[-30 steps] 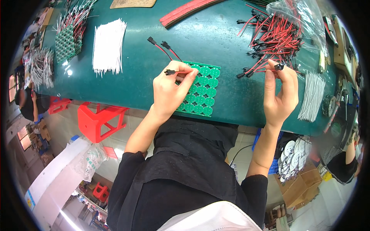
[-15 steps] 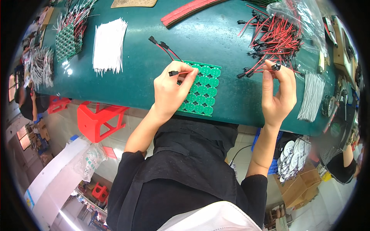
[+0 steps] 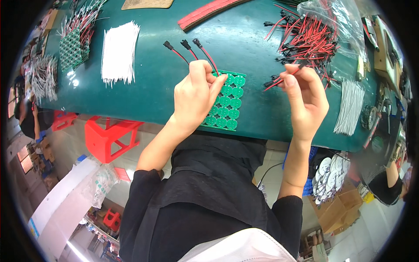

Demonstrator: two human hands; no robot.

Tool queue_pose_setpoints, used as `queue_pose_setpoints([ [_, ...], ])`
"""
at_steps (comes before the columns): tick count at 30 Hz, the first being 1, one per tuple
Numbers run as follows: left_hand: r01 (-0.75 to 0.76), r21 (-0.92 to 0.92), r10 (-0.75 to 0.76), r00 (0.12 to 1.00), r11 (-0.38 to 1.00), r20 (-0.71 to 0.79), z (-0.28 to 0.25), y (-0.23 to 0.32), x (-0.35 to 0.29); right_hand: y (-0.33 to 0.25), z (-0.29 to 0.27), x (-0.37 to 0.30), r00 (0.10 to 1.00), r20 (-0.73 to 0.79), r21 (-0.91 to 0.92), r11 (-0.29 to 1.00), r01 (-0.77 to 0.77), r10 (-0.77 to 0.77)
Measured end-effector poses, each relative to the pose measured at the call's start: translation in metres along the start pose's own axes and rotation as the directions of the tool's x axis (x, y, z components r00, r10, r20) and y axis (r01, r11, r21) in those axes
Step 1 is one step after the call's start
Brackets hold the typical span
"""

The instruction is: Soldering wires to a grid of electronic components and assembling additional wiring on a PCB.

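Observation:
My left hand (image 3: 192, 98) is closed over the left part of a panel of round green circuit boards (image 3: 235, 103). Its thumb and forefinger pinch the red lead of a connector wire (image 3: 208, 56), whose black plug points up and away. Two more connector wires (image 3: 179, 54) stick out past the knuckles, their lower ends hidden behind the hand. To the right of the panel, above the table, my right hand (image 3: 307, 102) pinches another black-and-red connector wire (image 3: 293, 75), bare lead tips pointing down and left.
A heap of red-and-black connector wires (image 3: 312, 37) lies at the far right, partly under a clear plastic bag (image 3: 345, 26). Bundles of white wires (image 3: 120, 52) and grey wires (image 3: 349, 107) flank the work. A red strip (image 3: 209, 15) lies at the back. A red stool (image 3: 109, 137) stands left.
The connector wire in my left hand has swung upright beside the other two. My right hand has shifted slightly left, its connector wire now showing with leads toward the panel.

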State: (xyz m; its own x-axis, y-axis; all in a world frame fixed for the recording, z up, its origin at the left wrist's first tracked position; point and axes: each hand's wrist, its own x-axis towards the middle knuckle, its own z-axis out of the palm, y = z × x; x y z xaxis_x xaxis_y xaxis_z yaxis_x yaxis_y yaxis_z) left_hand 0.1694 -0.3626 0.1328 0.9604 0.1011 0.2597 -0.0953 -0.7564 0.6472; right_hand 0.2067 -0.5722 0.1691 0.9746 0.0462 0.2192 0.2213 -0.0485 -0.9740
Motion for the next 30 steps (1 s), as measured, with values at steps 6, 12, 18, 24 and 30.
queue_pose_setpoints([
  [6,0.009,-0.356,0.054,0.984,0.934,0.168,-0.024,0.026,0.003,-0.009,0.013,-0.001,0.97,0.197,0.17,0.969,-0.178,0.144],
  [12,0.552,-0.653,0.013,0.758,0.519,0.652,-0.034,0.017,0.004,-0.008,0.028,-0.002,0.923,0.365,0.168,0.967,-0.192,0.12],
  [18,0.449,-0.632,0.24,0.662,0.631,0.71,-0.039,0.007,0.011,-0.006,0.018,-0.001,0.784,0.595,0.195,0.915,-0.352,0.175],
  [24,0.424,-0.585,-0.145,0.875,0.692,0.462,-0.03,0.015,0.005,-0.002,-0.021,0.02,0.888,0.408,-0.59,0.682,0.433,-0.211],
  [30,0.214,-0.556,-0.121,0.972,0.803,0.2,-0.009,0.008,0.002,0.024,-0.047,0.016,0.822,0.557,-0.786,0.246,0.567,-0.116],
])
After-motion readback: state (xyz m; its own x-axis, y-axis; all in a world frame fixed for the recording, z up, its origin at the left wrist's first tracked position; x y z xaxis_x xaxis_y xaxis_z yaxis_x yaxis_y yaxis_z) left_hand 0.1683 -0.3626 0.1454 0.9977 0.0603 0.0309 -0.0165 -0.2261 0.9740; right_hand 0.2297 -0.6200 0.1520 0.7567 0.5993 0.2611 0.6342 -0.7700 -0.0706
